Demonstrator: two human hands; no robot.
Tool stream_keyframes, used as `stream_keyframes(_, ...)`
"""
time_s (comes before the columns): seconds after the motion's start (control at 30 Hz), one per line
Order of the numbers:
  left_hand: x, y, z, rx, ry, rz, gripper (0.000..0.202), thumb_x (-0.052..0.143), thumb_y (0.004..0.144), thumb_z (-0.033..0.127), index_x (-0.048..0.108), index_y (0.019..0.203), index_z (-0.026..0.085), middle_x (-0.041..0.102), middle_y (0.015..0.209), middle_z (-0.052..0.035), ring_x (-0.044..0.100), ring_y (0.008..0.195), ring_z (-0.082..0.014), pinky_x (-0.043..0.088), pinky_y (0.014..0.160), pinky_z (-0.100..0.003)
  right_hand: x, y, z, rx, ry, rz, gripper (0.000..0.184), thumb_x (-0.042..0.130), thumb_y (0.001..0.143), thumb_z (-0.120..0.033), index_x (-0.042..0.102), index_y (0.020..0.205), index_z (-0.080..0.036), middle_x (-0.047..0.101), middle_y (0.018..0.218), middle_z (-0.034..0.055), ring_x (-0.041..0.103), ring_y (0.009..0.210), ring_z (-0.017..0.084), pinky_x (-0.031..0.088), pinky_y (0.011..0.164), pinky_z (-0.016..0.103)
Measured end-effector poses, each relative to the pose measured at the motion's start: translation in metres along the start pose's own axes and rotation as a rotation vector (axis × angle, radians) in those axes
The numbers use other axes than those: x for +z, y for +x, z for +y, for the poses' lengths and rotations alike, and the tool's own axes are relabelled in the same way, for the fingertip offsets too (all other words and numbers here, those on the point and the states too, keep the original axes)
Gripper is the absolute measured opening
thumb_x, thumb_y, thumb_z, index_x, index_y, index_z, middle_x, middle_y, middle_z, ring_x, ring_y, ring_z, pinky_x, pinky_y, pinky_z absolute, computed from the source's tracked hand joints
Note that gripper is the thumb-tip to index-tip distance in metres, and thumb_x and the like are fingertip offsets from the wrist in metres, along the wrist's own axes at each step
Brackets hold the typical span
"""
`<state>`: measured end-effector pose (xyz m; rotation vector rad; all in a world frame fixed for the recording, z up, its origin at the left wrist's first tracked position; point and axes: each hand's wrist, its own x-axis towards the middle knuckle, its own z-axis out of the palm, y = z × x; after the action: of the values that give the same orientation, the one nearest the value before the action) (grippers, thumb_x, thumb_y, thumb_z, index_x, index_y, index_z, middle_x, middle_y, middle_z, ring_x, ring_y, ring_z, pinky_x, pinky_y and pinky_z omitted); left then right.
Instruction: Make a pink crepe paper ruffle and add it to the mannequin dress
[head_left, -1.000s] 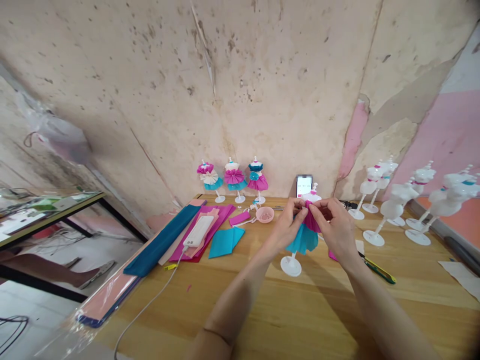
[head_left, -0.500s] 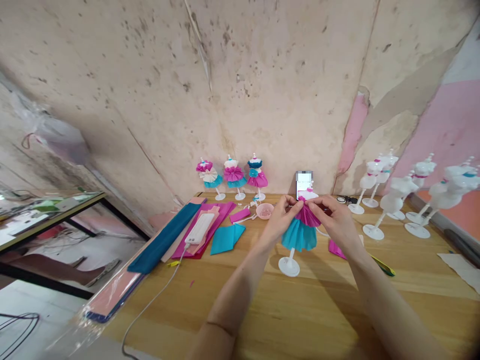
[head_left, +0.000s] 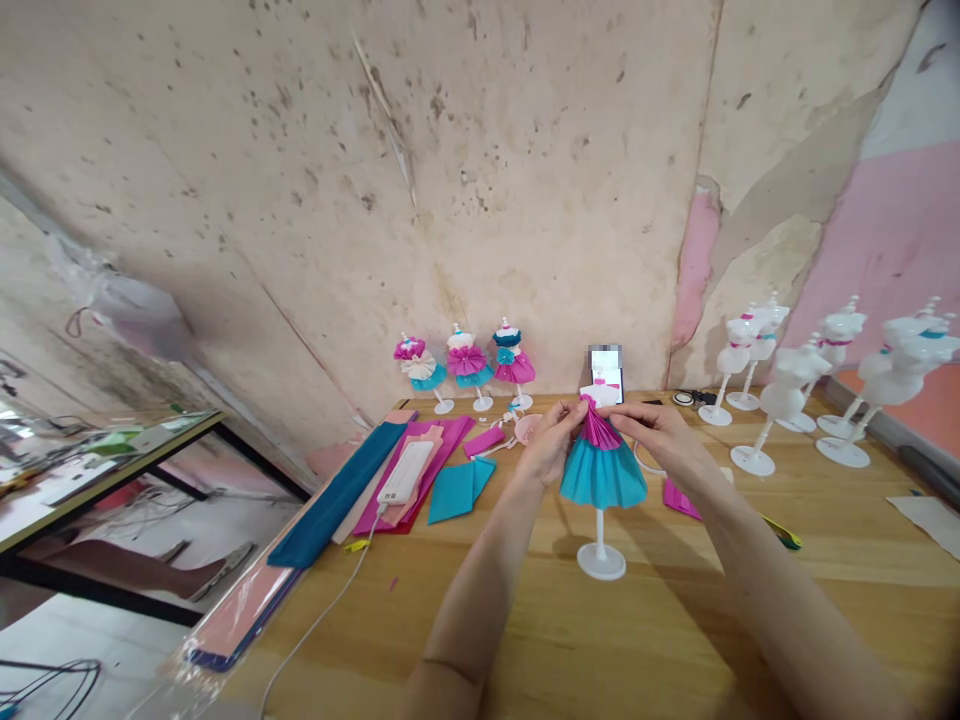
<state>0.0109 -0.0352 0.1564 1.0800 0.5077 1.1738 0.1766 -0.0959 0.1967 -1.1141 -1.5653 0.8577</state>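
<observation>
A small white dress-form mannequin (head_left: 601, 562) stands upright on its round base in front of me, wearing a blue pleated skirt (head_left: 604, 478). Against its chest is a magenta pleated paper (head_left: 600, 428), fanned out at the lower end and gathered at the top. My left hand (head_left: 553, 440) pinches the gathered upper end between thumb and fingers. On the other side, my right hand (head_left: 660, 432) has thumb and forefinger closed on the upper right edge of the same paper. Behind the mannequin a phone (head_left: 606, 362) with a lit screen leans on the wall.
Three dressed mannequins (head_left: 470, 362) line the wall; several bare white mannequins (head_left: 787, 390) stand at right. Left lie crepe paper sheets (head_left: 337, 490), a white power bank (head_left: 406, 472) with cable, and blue paper pieces (head_left: 459, 490). A pink bowl (head_left: 527, 428) is partly hidden. Yellow-green scissors or cutter (head_left: 784, 533) lies right.
The mannequin stands more upright, its base shifted slightly right and nearer. The magenta paper now fans down toward the right in a narrower shape; both hands still pinch it. The view has shifted slightly.
</observation>
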Motion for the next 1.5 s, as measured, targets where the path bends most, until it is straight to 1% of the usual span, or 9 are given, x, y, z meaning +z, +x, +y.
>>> stream_keyframes(0.2, 0.01, -0.004, -0.001, 0.189, 0.145, 0.114, 0.032, 0.075, 0.074, 0.035, 0.05, 0.083, 0.017, 0.051, 0.081, 0.0028, 0.05, 0.076, -0.0078, 0.04, 0.072, -0.022, 0.008, 0.0, 0.006, -0.14, -0.384, 0.178, 0.029, 0.057, 0.086, -0.048, 0.07, 0.09, -0.022, 0.068, 0.084, 0.003, 0.059, 0.075, 0.019, 0.042, 0.066, 0.031)
stream_keyframes(0.3, 0.017, -0.008, 0.001, 0.227, 0.181, 0.117, 0.035, 0.076, 0.072, 0.037, 0.047, 0.08, 0.018, 0.05, 0.08, 0.0033, 0.048, 0.074, -0.0078, 0.038, 0.068, -0.022, 0.015, -0.003, 0.008, -0.221, -0.6, 0.284, 0.028, 0.057, 0.087, -0.049, 0.065, 0.09, -0.023, 0.065, 0.089, 0.0038, 0.059, 0.076, 0.019, 0.041, 0.065, 0.031)
stream_keyframes(0.47, 0.02, -0.01, -0.001, 0.221, 0.159, 0.079, 0.031, 0.073, 0.075, 0.037, 0.05, 0.078, 0.017, 0.051, 0.078, 0.0026, 0.048, 0.072, -0.0085, 0.038, 0.067, -0.022, 0.02, -0.009, 0.007, -0.302, -0.856, 0.299, 0.023, 0.053, 0.09, -0.043, 0.059, 0.098, -0.022, 0.062, 0.097, 0.0061, 0.06, 0.08, 0.02, 0.038, 0.06, 0.029)
stream_keyframes(0.63, 0.02, -0.008, -0.007, 0.191, 0.116, 0.062, 0.027, 0.071, 0.077, 0.037, 0.055, 0.079, 0.016, 0.055, 0.077, 0.001, 0.05, 0.073, -0.0097, 0.04, 0.069, -0.023, 0.026, -0.01, 0.007, -0.269, -0.919, 0.321, 0.019, 0.052, 0.09, -0.04, 0.055, 0.096, -0.022, 0.061, 0.095, 0.0052, 0.059, 0.077, 0.019, 0.034, 0.055, 0.029)
stream_keyframes(0.83, 0.019, -0.008, -0.01, 0.185, 0.16, 0.056, 0.028, 0.065, 0.082, 0.043, 0.061, 0.082, 0.015, 0.059, 0.082, -0.0016, 0.052, 0.078, -0.0115, 0.041, 0.074, -0.025, 0.026, -0.006, 0.006, -0.197, -0.758, 0.358, 0.014, 0.057, 0.085, -0.035, 0.055, 0.085, -0.021, 0.061, 0.085, 0.003, 0.056, 0.074, 0.019, 0.035, 0.06, 0.03)
stream_keyframes(0.97, 0.011, -0.004, -0.007, 0.173, 0.141, 0.095, 0.033, 0.059, 0.085, 0.048, 0.062, 0.087, 0.016, 0.06, 0.085, -0.0026, 0.053, 0.081, -0.013, 0.041, 0.076, -0.026, 0.01, -0.005, -0.001, -0.096, -0.219, 0.196, 0.015, 0.059, 0.083, -0.036, 0.058, 0.088, -0.022, 0.062, 0.08, 0.0014, 0.055, 0.071, 0.017, 0.04, 0.063, 0.029)
stream_keyframes(1.13, 0.0, 0.0, -0.001, 0.235, 0.18, 0.086, 0.028, 0.073, 0.075, 0.035, 0.056, 0.089, 0.018, 0.058, 0.092, -0.0008, 0.055, 0.085, -0.012, 0.041, 0.079, -0.025, -0.004, -0.003, -0.006, 0.013, 0.361, 0.037, 0.022, 0.065, 0.08, -0.041, 0.061, 0.091, -0.022, 0.065, 0.091, 0.0047, 0.059, 0.081, 0.019, 0.045, 0.072, 0.031)
stream_keyframes(1.3, 0.005, -0.001, -0.001, 0.247, 0.219, 0.04, 0.036, 0.076, 0.072, 0.033, 0.047, 0.09, 0.02, 0.06, 0.098, -0.0032, 0.061, 0.093, -0.0162, 0.045, 0.083, -0.03, 0.0, 0.003, 0.003, 0.04, 0.394, 0.037, 0.024, 0.071, 0.075, -0.04, 0.058, 0.082, -0.021, 0.06, 0.076, 0.0008, 0.055, 0.07, 0.015, 0.044, 0.064, 0.028)
stream_keyframes(1.5, 0.01, -0.004, -0.002, 0.296, 0.249, 0.06, 0.04, 0.074, 0.074, 0.036, 0.042, 0.093, 0.021, 0.062, 0.1, -0.005, 0.061, 0.096, -0.0166, 0.045, 0.085, -0.032, 0.009, 0.002, 0.002, -0.004, 0.167, 0.19, 0.039, 0.07, 0.077, -0.044, 0.058, 0.106, -0.022, 0.064, 0.092, 0.0028, 0.058, 0.08, 0.018, 0.046, 0.067, 0.03)
